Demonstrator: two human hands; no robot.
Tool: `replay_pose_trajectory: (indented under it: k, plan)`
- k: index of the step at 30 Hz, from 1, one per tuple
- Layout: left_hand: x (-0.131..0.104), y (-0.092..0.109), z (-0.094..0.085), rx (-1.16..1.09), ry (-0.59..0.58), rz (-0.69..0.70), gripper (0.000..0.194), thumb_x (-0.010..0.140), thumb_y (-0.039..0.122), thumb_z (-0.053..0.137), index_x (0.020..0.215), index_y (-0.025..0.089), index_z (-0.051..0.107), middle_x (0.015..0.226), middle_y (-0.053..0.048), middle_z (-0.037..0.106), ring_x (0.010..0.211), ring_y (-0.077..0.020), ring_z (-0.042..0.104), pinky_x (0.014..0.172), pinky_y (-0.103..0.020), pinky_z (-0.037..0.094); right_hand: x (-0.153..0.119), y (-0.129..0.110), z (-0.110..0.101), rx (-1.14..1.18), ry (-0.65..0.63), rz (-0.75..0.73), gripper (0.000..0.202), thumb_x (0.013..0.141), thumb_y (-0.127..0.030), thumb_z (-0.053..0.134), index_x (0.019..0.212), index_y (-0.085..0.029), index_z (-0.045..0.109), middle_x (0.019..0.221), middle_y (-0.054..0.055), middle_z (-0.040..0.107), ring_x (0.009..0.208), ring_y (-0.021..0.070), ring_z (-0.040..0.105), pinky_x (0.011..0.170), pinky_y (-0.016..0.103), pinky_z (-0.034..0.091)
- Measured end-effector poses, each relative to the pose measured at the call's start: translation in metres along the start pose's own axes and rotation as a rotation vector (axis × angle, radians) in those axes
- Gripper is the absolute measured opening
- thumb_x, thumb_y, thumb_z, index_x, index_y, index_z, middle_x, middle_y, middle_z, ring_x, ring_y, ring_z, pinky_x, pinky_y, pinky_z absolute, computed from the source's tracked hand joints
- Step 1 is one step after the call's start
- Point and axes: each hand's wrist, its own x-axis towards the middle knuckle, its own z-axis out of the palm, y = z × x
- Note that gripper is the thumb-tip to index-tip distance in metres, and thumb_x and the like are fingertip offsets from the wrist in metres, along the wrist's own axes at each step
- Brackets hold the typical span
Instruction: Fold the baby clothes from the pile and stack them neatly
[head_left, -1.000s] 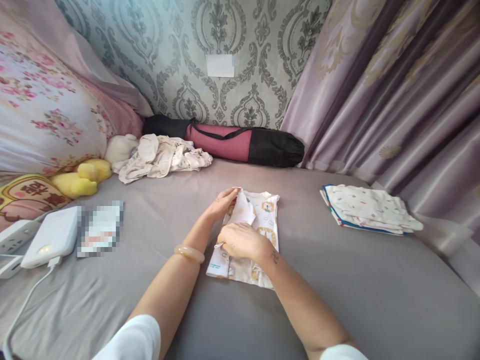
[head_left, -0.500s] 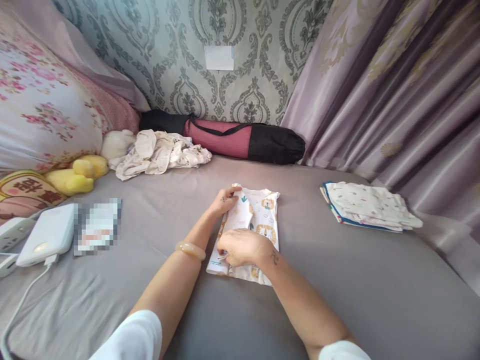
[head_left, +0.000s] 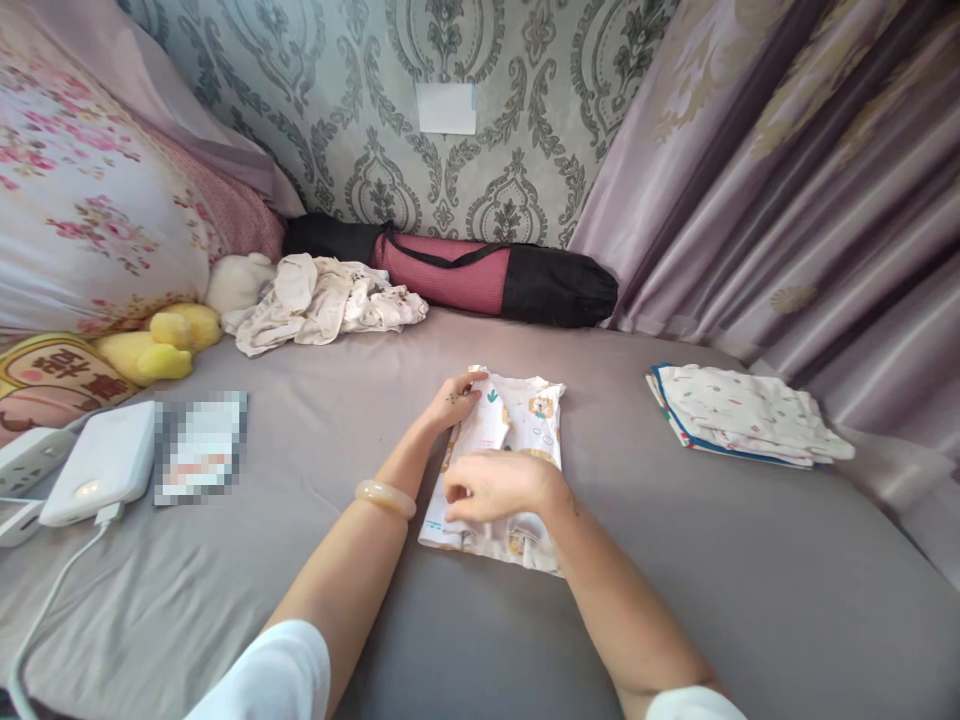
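A small white garment [head_left: 540, 450] with lion prints lies on the grey bed sheet, its left side folded inward. My left hand [head_left: 452, 400] grips the garment's upper left corner, thumb and fingers pressed together on the cloth. Over the lower middle of the garment is my right hand [head_left: 499, 487], its fingers curled and pointing left, with the thumb and index finger apart. Nothing shows between them. The right hand hides part of the folded layer beneath it.
Folded clothes [head_left: 750, 410] are stacked at the right. Crumpled clothes [head_left: 322, 305] lie at the back left before a rolled pink and black bag [head_left: 465, 275]. A white power bank [head_left: 105, 465], its cable, a power strip [head_left: 34, 455] and yellow plush [head_left: 154, 345] are at the left.
My right hand has loosened its curled fingers from the garment's lower left part and lifted slightly. My left hand keeps to the upper corner. The whole view has shifted a little.
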Motion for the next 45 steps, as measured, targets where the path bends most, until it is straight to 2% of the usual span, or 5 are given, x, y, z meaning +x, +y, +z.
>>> replay_pose_trajectory:
  k: [8,17,27,36,45]
  plan:
    - [0.007,-0.004,0.002,0.137,0.017,0.091,0.043,0.075,0.019,0.057,0.116,0.016,0.068,0.085,-0.004,0.067,0.083,-0.0198,0.059,0.091,-0.036,0.045,0.006,0.044,0.007,-0.084,0.531,0.354,0.034,0.095,-0.022,0.039,0.12,-0.01,0.058,0.127,0.019,0.058,0.12,0.026,0.052,0.099,0.038,0.039]
    - [0.005,-0.01,0.003,0.331,0.03,0.194,0.044,0.081,0.016,0.048,0.122,0.021,0.065,0.119,-0.006,0.067,0.117,-0.0252,0.052,0.106,-0.043,0.037,0.042,0.05,0.066,-0.116,0.689,0.385,0.073,0.097,-0.05,0.025,0.151,-0.002,0.019,0.159,0.02,0.009,0.147,0.03,0.003,0.118,0.051,0.005]
    - [0.011,-0.029,0.01,0.507,0.026,0.272,0.043,0.084,0.014,0.044,0.123,0.022,0.062,0.136,-0.009,0.055,0.129,-0.0249,0.045,0.109,-0.047,0.032,0.047,0.048,0.069,-0.176,0.684,0.416,0.075,0.097,-0.051,0.026,0.148,0.004,0.024,0.157,0.024,0.016,0.147,0.0326,0.01,0.118,0.049,0.005]
    - [-0.006,-0.006,-0.012,0.106,0.181,0.004,0.037,0.083,0.022,0.047,0.116,0.015,0.064,0.114,-0.011,0.065,0.108,-0.0239,0.059,0.095,-0.037,0.047,0.021,0.077,0.044,0.235,0.631,0.295,0.065,0.099,-0.051,0.012,0.152,-0.015,0.025,0.16,0.009,0.017,0.147,0.0188,0.014,0.119,0.039,0.014]
    - [-0.09,0.024,0.012,0.858,-0.259,0.219,0.06,0.094,0.045,0.038,0.141,0.008,0.04,0.153,-0.019,0.033,0.144,-0.0321,0.024,0.116,-0.047,0.024,0.009,0.095,0.056,-0.095,0.646,0.316,0.058,0.098,-0.036,0.022,0.151,-0.013,0.026,0.16,0.011,0.017,0.147,0.0233,0.01,0.118,0.048,0.008]
